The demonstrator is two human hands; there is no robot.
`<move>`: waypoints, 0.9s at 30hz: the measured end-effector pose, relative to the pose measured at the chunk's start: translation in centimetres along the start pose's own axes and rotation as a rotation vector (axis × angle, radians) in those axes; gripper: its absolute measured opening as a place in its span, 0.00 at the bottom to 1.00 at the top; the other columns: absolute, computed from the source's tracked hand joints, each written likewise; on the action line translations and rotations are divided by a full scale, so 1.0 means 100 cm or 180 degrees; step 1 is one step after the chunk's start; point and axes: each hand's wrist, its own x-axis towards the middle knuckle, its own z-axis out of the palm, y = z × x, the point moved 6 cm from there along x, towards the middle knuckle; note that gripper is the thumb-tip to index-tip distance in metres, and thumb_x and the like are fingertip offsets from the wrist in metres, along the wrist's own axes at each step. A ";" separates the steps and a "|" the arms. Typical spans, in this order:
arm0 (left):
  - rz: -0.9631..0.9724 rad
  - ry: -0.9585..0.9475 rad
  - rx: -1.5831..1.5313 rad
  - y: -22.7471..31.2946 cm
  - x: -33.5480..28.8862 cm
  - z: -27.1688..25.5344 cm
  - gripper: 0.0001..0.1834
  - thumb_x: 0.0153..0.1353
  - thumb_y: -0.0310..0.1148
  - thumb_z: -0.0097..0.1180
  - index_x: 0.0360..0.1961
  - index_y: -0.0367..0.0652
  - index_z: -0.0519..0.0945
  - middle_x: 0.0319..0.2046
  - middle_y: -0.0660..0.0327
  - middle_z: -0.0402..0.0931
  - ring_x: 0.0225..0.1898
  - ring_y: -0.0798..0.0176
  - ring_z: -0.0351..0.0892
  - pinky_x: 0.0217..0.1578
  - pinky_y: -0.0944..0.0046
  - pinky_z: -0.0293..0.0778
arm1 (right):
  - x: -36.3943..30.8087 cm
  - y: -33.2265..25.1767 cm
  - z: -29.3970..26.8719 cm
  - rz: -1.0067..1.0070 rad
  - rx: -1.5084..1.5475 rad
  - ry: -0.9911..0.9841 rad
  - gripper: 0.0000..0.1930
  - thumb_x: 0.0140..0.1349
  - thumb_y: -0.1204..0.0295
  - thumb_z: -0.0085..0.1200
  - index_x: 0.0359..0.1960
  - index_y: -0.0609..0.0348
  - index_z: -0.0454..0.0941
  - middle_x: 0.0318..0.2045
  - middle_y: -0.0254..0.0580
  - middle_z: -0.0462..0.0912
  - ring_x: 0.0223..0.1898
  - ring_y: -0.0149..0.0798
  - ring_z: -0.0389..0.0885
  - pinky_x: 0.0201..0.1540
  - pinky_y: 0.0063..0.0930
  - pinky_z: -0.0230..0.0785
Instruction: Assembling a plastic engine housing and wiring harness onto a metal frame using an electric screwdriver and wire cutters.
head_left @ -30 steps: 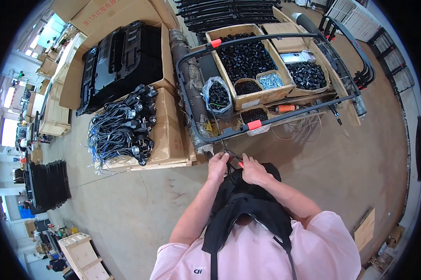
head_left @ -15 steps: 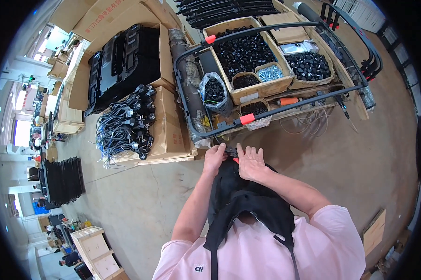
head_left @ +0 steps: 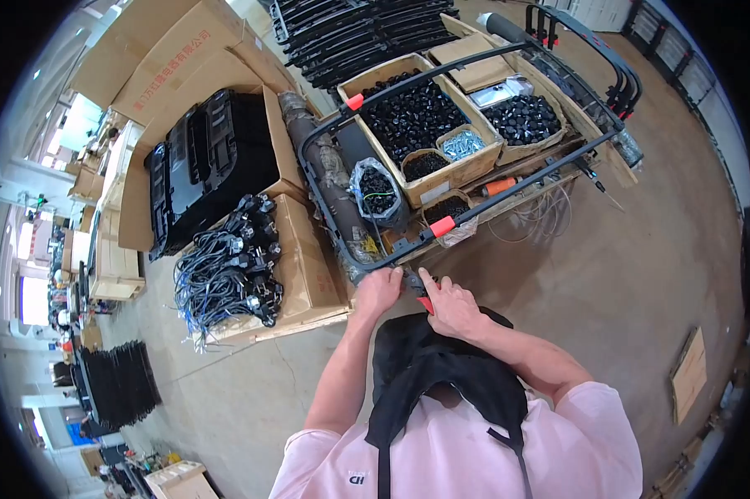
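My left hand (head_left: 379, 291) is closed at the near corner of a black tubular frame (head_left: 342, 254); whatever lies between its fingers is hidden. To its right, my right hand (head_left: 454, 308) grips a hand tool with red handles and a dark head, like pliers (head_left: 426, 303). The tool's head points toward my left fingertips. The frame has red sleeves (head_left: 443, 226) on its bars and rests over a bench with boxes of small parts. Below my hands hangs the black apron (head_left: 441, 362) that I wear.
Beneath the frame stand a wooden box of black knobs (head_left: 416, 116), a tub of silver screws (head_left: 462, 145), a bag of black parts (head_left: 377, 190) and an orange-handled driver (head_left: 501, 185). At left, plug cables (head_left: 234, 266) lie on a carton (head_left: 304, 258).
The view has shifted, with the bench moving left in it. My right hand has turned from palm showing to fingers curled round the red-handled tool. My left hand stays at the frame's corner.
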 end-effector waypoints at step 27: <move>0.1648 0.0152 0.1831 0.012 0.072 -0.030 0.24 0.78 0.48 0.46 0.36 0.41 0.84 0.36 0.46 0.87 0.39 0.39 0.88 0.43 0.41 0.81 | 0.022 -0.075 0.046 0.1270 -0.0737 0.0502 0.43 0.58 0.71 0.63 0.76 0.62 0.58 0.46 0.61 0.76 0.43 0.60 0.85 0.42 0.49 0.84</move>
